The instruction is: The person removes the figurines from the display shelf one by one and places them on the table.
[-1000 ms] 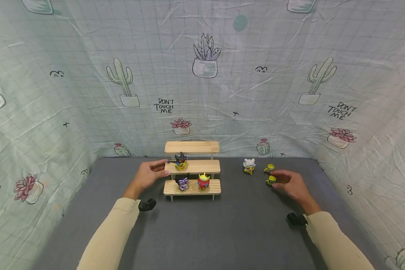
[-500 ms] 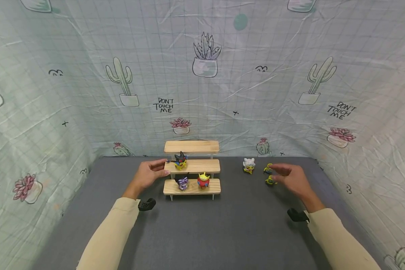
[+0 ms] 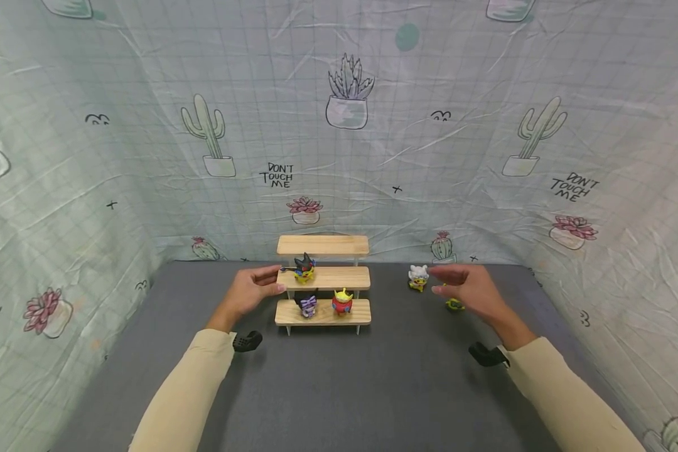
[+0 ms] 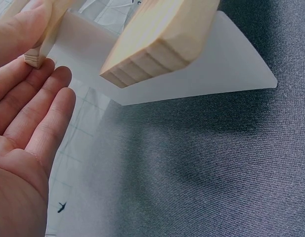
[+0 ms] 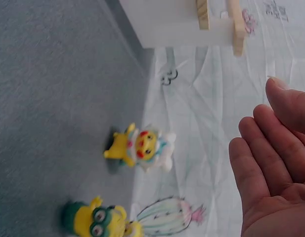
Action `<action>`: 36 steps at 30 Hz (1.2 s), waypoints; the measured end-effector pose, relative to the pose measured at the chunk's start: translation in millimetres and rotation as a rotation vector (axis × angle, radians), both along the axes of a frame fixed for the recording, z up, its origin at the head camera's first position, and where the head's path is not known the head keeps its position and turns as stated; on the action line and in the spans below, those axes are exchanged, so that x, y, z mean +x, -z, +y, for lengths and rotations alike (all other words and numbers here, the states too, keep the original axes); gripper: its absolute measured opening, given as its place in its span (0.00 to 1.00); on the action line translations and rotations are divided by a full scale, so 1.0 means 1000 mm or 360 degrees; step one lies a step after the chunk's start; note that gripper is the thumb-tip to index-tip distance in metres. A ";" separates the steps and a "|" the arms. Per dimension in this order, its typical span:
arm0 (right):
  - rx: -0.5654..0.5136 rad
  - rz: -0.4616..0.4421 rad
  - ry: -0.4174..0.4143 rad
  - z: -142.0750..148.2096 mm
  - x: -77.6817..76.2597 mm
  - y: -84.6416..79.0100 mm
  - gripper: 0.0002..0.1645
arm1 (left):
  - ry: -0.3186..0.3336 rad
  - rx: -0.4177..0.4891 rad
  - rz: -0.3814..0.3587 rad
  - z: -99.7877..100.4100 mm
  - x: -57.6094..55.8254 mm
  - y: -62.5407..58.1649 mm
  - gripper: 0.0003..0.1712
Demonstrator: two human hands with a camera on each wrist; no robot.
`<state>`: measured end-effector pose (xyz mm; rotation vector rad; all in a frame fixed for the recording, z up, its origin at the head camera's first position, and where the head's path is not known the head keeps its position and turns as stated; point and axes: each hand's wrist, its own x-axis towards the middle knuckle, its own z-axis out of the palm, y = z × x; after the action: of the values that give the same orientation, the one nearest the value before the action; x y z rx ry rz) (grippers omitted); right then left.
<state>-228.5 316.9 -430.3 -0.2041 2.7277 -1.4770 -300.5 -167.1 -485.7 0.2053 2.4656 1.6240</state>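
My left hand (image 3: pixel 252 292) pinches the left end of the middle board of a three-tier wooden display stand (image 3: pixel 339 277); in the left wrist view, its thumb lies above the board (image 4: pixel 57 17) and its fingers below. At the right, my right hand (image 3: pixel 474 292) hovers with relaxed fingers and holds nothing. Just left of its fingertips stands a yellow figurine with a white furry hat (image 3: pixel 418 278), also seen upright in the right wrist view (image 5: pixel 137 147). A goggled minion figurine (image 3: pixel 454 304) is partly covered by the right hand. The second small yellow figurine is hidden in the head view.
A black-eared yellow figurine (image 3: pixel 304 269) stands on the middle tier. The lowest tier bears a figurine with a purple bow (image 3: pixel 307 306) and a red, yellow-topped figurine (image 3: pixel 342 302). A patterned cloth (image 3: pixel 395 157) hangs behind the dark grey table (image 3: pixel 339 383).
My right hand has left the two minion figurines and moved left and up toward the white-hatted figurine. My left hand keeps its grip on the stand.
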 end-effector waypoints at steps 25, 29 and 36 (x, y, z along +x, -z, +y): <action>-0.0024 0.0026 -0.0332 -0.065 -0.021 -0.026 0.26 | 0.0013 0.0002 -0.0010 0.000 0.000 -0.001 0.37; -0.0052 0.0017 -0.0335 -0.075 -0.024 -0.030 0.25 | 0.0010 0.0013 -0.0008 0.000 -0.001 -0.001 0.37; -0.0055 -0.0018 -0.0334 -0.094 -0.036 -0.033 0.25 | 0.0002 0.0020 -0.0007 -0.001 0.000 0.000 0.37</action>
<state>-264.4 223.4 -397.5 -0.4652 2.5796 -1.4624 -300.5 -167.7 -485.9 0.2049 2.4522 1.6381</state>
